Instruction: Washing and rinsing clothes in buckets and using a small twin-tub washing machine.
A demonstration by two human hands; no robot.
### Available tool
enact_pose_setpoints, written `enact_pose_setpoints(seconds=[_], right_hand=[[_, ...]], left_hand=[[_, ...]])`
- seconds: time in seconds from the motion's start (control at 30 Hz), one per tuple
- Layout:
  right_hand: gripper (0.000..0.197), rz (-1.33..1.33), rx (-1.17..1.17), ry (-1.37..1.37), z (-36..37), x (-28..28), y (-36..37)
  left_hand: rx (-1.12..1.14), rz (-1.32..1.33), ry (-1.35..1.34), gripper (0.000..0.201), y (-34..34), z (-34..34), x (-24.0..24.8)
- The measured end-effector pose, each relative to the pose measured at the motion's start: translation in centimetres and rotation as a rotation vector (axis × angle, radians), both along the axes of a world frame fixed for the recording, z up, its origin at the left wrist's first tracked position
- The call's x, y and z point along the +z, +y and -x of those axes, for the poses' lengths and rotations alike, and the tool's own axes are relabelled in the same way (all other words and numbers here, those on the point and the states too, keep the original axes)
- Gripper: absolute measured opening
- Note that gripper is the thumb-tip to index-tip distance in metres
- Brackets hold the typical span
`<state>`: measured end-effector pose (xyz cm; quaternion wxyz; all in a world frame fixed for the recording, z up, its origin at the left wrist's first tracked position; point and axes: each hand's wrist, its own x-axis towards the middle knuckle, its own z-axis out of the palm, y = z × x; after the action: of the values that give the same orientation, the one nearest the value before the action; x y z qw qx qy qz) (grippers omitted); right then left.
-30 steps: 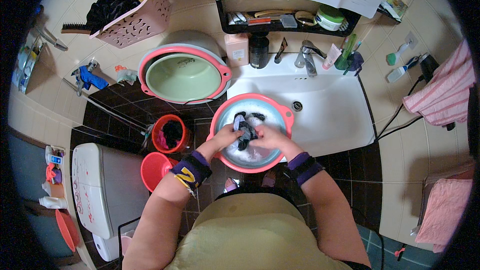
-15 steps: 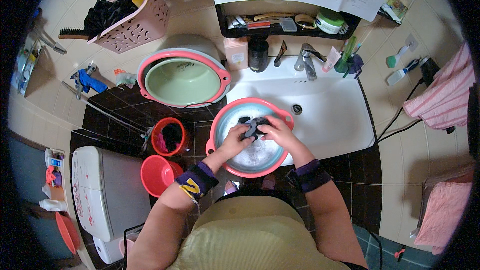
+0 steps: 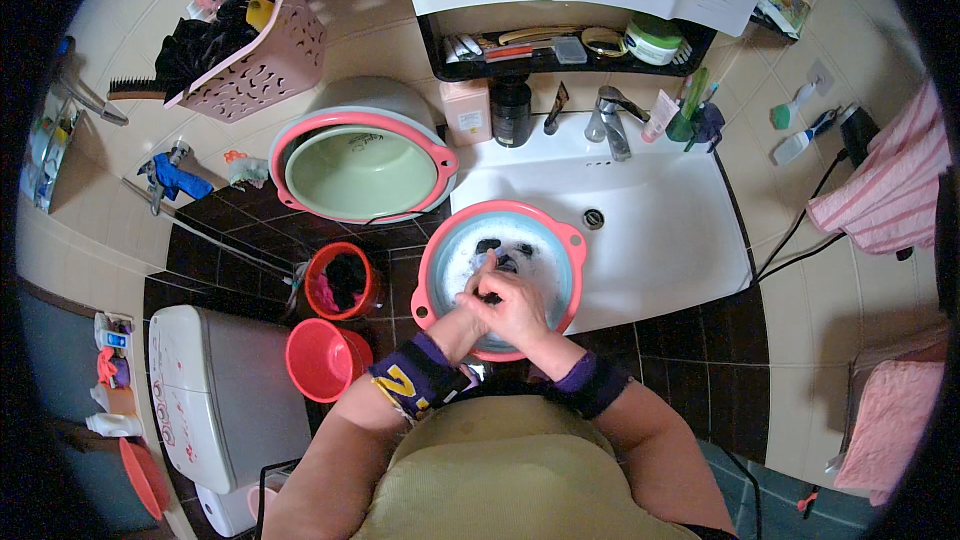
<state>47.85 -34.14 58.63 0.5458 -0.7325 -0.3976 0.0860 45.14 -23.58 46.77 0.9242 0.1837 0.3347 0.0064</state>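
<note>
My left hand (image 3: 468, 312) and my right hand (image 3: 516, 312) are pressed together over the near part of a round pink-rimmed basin (image 3: 428, 270) with a pale blue inside. The right hand overlaps the left and covers most of its fingers. Both are closed round a dark cloth (image 3: 490, 297), of which only a small bit shows between them. Just beyond the fingers, a dark wet cloth piece (image 3: 488, 245) lies in the foamy water (image 3: 540, 280). Whether it belongs to the held cloth I cannot tell.
The basin rests over the left part of a white sink (image 3: 670, 230) with a tap (image 3: 612, 125). Nested basins (image 3: 360, 175) lean behind at the left. Below them stand a red bucket with dark cloth (image 3: 345, 280) and a red pail (image 3: 325, 360). A washing machine (image 3: 230, 390) is far left.
Both hands have drawn nearer to me and down to the basin's near side, right over left. The grey-black cloth, plainly visible between the fingers before, is now mostly hidden.
</note>
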Motion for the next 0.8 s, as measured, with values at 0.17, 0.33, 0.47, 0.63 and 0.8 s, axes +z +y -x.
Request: enact_pose_setpoints(seconds=[0.17, 0.33, 0.47, 0.63, 0.8], right_hand=[[0.023, 0.166, -0.289, -0.244, -4.0, -3.5, -0.4], [0.018, 0.092, -0.188, -0.263, -2.2, -2.5, 0.3], [0.031, 0.185, -0.302, -0.118, -3.8, -3.8, 0.3], [0.032, 0.029, -0.232, -0.186, -3.1, -1.7, 0.4], [0.025, 0.163, -0.175, 0.128, -5.7, -3.1, -0.9]], left_hand=[[-0.167, -0.298, 0.214, 0.031, -2.1, -1.3, 5.5], [-0.074, -0.061, 0.059, 0.029, -1.5, -0.8, 4.2], [-0.26, -0.211, 0.299, 0.026, -2.1, -1.7, 7.8], [-0.148, -0.118, 0.047, 0.025, -2.0, -1.0, 7.1], [-0.217, -0.183, 0.135, 0.03, -0.7, 0.3, 8.9]])
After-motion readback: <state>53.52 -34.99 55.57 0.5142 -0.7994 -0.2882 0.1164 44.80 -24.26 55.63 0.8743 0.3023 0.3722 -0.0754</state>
